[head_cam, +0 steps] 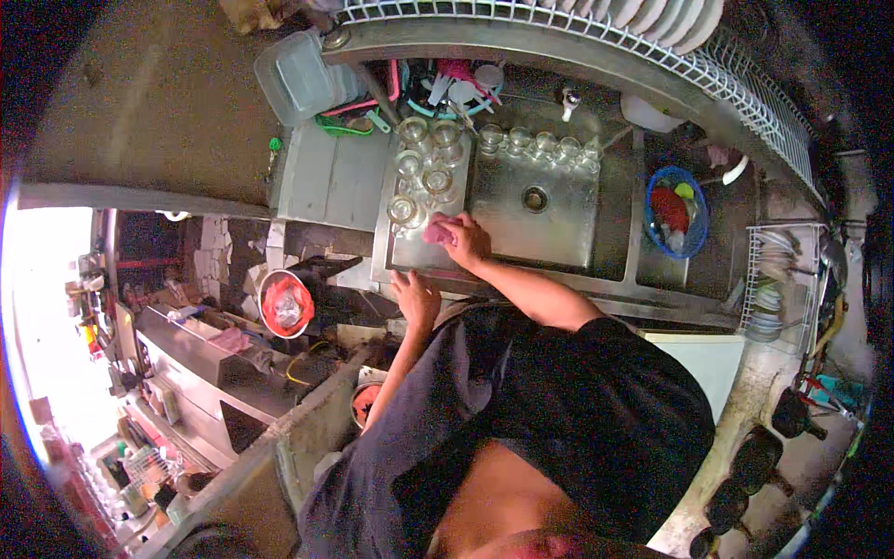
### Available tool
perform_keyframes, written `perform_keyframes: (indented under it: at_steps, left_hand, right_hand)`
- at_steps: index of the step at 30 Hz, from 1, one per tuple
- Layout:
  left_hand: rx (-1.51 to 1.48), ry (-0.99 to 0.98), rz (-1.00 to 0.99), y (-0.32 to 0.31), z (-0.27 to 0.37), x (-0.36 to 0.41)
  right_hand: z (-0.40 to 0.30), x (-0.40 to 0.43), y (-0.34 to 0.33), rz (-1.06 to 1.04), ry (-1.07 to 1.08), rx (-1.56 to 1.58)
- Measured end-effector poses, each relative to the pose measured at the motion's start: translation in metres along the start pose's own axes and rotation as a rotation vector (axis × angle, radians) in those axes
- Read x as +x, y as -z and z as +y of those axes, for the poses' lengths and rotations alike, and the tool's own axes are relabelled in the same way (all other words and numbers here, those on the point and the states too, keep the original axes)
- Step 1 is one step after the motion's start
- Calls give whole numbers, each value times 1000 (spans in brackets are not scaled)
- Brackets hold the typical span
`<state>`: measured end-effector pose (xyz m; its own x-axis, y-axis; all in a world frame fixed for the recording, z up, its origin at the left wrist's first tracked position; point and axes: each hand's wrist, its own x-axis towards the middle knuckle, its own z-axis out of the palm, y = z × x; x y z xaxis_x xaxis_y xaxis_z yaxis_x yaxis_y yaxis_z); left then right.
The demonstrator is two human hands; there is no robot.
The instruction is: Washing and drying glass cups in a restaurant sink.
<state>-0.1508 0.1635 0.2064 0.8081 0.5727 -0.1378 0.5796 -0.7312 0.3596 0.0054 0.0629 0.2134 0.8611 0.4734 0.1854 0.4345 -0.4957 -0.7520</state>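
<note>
A crumpled pink cloth [440,230] is bunched in my right hand [469,244], over the steel drainboard [426,255] left of the sink basin. Just beyond it, several clear glass mugs [404,209] stand grouped on the drainboard. My left hand [418,300] holds nothing. Its fingers are apart at the drainboard's front rim; whether they touch it, I cannot tell. More glass mugs [546,144] line the back of the sink basin [513,223], which has a round drain [535,199] in its floor.
A blue basket [676,213] with red and green items sits right of the basin. Behind the mugs are a tap [570,105] and a utensil basket [454,112]. A wire dish rack [628,42] runs overhead. Left of me stands a bin with a red liner [288,307].
</note>
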Motion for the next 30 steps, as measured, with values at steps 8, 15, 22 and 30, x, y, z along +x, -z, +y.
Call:
perform_keyframes:
  at_steps: [8, 15, 22, 30]
  left_hand:
    - [73, -127, -30, 0, -27, -12]
    - [56, -169, -61, 1, -32, -16]
    - [-24, -259, 78, 0, -14, -4]
    - [-662, -611, -256, -46, 79, 61]
  right_hand:
    - [62, 5, -20, 71, -206, 153]
    - [121, 39, -13, 51, 93, 140]
    - [131, 57, 9, 294, 18, 166]
    - [48, 9, 83, 182, -800, 1123]
